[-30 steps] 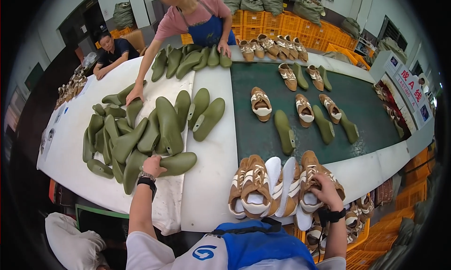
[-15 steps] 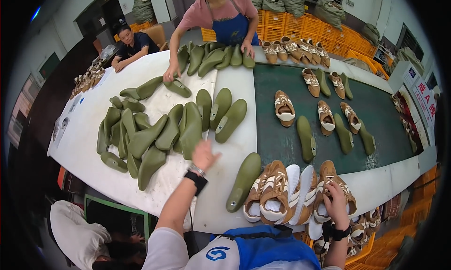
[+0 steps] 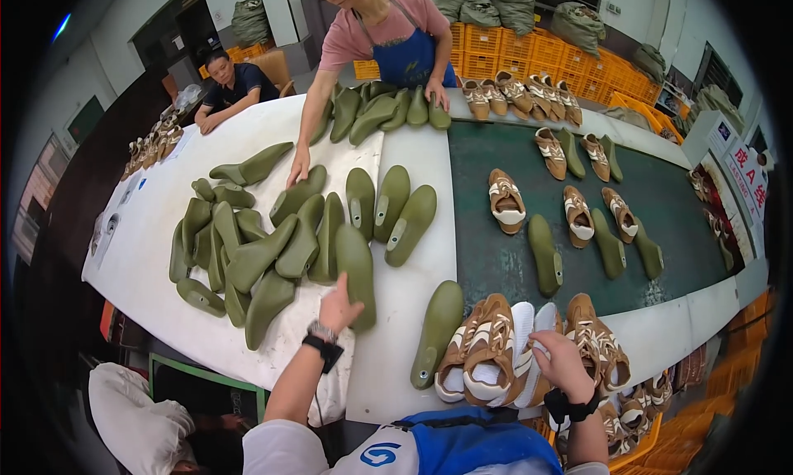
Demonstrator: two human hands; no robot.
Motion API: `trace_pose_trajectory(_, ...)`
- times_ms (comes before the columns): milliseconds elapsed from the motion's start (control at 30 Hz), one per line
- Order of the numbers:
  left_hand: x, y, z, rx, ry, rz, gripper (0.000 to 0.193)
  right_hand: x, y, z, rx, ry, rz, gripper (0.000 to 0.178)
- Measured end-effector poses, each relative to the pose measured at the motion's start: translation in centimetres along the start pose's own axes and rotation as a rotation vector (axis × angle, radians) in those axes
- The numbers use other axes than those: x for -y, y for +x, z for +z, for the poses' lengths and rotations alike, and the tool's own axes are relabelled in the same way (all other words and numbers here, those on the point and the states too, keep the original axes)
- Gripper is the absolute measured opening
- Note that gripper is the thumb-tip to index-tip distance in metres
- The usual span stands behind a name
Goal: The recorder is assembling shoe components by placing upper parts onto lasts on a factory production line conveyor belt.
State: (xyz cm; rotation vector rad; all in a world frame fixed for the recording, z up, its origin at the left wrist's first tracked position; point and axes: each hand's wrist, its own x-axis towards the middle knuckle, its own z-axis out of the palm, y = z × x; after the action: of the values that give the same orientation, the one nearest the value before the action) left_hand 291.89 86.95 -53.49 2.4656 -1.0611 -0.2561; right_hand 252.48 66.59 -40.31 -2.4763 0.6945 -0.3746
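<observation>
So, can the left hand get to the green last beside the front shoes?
Probably yes: nothing covers the green last, and bare white tabletop borders its side facing the left hand.

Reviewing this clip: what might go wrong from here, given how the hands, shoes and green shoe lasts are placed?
Brown shoes crowd the near edge of the table; a brush from the right hand could knock one off.

The left hand is right by a green last standing close to the heaped lasts; bumping it might shift them.

A co-worker's hand is at the same heap, so reaches could collide.
</observation>
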Motion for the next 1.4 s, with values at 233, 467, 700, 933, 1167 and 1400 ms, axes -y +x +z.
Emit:
trace_pose_trajectory(233,-6.4,-8.2,-0.2,0.544,-0.116,0.157,0.079,2.1,5.0,1.2,0.2,-0.001,-0.183,0.026)
trace_pose_trajectory(467,-1.1,10.5,0.5,-0.182,-0.203,0.278,0.077,2.9,20.6,6.2,0.447,0.045,-0.283,0.039)
trace_pose_trajectory(700,-0.7,24.1,2.0,-0.026,-0.233,-0.192,0.093,4.3,31.9,22.9,0.265,0.129,0.261,0.091)
trace_pose_trajectory(933,-4.2,24.9,2.5,-0.028,-0.031,-0.271,0.057,2.5,34.2,27.3,-0.108,0.185,0.227,0.055)
trace_pose_trajectory(1167,-4.9,18.9,8.1,-0.193,0.015,-0.072,0.05,0.5,33.1,24.0,-0.081,-0.006,0.233,0.058)
trace_pose_trajectory(1400,-4.5,13.3,5.8,-0.344,-0.414,0.051,0.06,-2.2,30.1,22.6,-0.083,-0.042,0.306,0.058)
